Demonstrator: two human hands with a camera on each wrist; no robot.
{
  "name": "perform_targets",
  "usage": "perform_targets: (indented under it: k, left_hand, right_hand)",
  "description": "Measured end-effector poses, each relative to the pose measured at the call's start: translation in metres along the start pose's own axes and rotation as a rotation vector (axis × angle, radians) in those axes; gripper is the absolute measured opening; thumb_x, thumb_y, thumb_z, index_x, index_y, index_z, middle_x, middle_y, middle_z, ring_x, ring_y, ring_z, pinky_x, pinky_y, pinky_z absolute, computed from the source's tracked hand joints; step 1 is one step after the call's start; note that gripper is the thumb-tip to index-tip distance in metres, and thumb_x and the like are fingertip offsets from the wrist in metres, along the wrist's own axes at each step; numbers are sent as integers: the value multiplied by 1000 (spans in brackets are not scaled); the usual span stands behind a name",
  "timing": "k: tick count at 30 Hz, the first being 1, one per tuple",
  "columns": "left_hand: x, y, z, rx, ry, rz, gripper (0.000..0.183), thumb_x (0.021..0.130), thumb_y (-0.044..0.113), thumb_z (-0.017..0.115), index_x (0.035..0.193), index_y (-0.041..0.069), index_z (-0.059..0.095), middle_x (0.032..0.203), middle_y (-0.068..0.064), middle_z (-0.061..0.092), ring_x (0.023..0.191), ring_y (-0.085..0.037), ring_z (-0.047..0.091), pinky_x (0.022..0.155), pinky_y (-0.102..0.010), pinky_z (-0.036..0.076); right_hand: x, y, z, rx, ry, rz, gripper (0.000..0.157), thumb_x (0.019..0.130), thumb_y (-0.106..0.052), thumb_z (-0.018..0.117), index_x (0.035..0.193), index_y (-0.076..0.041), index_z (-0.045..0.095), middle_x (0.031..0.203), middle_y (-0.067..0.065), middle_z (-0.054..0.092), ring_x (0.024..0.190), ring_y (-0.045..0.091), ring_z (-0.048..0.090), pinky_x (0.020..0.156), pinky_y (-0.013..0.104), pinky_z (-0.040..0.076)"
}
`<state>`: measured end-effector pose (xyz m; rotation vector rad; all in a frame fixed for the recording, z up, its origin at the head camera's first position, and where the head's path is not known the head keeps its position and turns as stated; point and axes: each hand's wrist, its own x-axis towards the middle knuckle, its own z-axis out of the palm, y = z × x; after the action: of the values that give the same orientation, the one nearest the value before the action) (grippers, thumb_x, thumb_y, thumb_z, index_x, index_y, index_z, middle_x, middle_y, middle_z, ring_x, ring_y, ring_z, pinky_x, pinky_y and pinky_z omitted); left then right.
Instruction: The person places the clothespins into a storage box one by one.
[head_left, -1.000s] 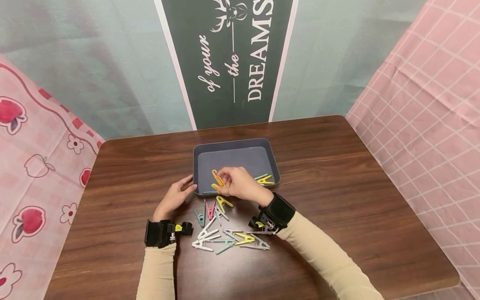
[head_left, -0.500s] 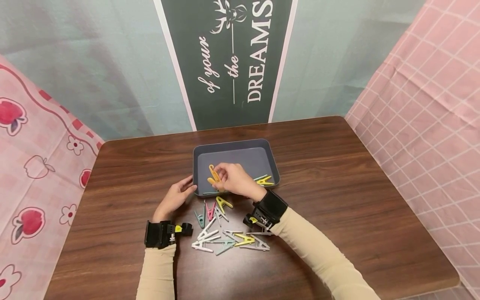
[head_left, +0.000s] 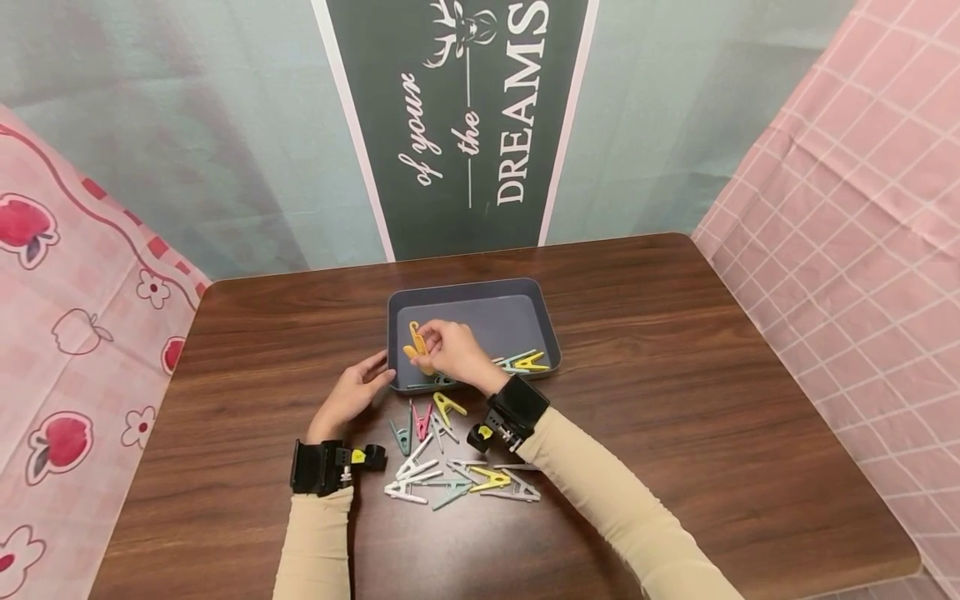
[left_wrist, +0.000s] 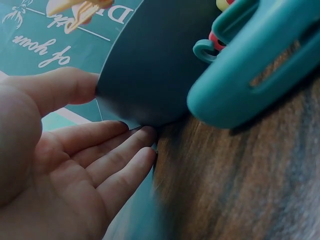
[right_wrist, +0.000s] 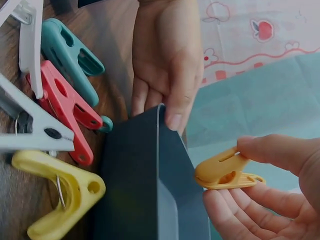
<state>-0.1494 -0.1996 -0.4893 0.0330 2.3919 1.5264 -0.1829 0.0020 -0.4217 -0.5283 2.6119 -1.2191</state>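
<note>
My right hand (head_left: 456,352) pinches an orange-yellow clothespin (right_wrist: 217,172) between thumb and fingers, above the left part of a dark grey tray (head_left: 495,315). The clothespin's hooked end points away from me in the head view. At the tray's near left corner, my left hand (head_left: 352,396) touches the outer wall with straight fingers, its thumb (left_wrist: 75,86) at the rim. Inside the tray, a yellow clothespin (head_left: 531,362) and light green ones (head_left: 512,362) lie at the near right. Teal pieces (head_left: 442,380) lie along the near wall, partly hidden.
Several loose clothespins lie on the wooden table (head_left: 675,400) in front of the tray: a teal one (head_left: 402,436), a red one (head_left: 422,422), a yellow one (head_left: 447,407), and white ones (head_left: 408,485) among others. Curtains surround the table's back and sides.
My right hand has moved left and slightly away from me with the orange-yellow clothespin. More of the clothespins at the tray's near right now show. My left hand has stayed in place.
</note>
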Motion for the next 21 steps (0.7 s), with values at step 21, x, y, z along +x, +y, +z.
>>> perform_targets:
  k: [21]
  left_hand:
    - [0, 0, -1, -25, -15, 22, 57, 100, 19, 52, 148, -3, 32, 145, -25, 46, 135, -34, 47, 113, -47, 38]
  right_hand:
    - [19, 6, 38, -240, -21, 114, 39, 75, -22, 83, 107, -5, 67, 84, 6, 68, 70, 12, 53, 62, 18, 39]
